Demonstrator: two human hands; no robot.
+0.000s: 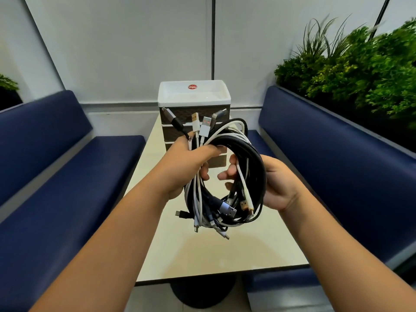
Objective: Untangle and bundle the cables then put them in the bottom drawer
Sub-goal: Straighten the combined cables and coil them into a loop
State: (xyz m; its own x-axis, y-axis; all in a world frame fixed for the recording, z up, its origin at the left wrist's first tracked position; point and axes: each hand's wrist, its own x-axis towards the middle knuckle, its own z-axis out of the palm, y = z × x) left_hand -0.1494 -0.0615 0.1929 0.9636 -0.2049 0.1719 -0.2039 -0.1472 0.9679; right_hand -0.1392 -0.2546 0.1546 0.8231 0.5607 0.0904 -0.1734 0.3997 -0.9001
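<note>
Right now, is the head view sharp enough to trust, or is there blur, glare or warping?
Head view: the cable bundle and both hands, left hand and right hand, are sharp; the plants at right are smeared; wide-angle warp bends the benches and wall lines; soft glare on the table and on the drawer unit top; lighting even.

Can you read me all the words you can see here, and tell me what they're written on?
"Uniplus": white letters on a red oval sticker on the white top tray of the drawer unit.
Nothing else has words: the cables and their plugs show no print I can read.
</note>
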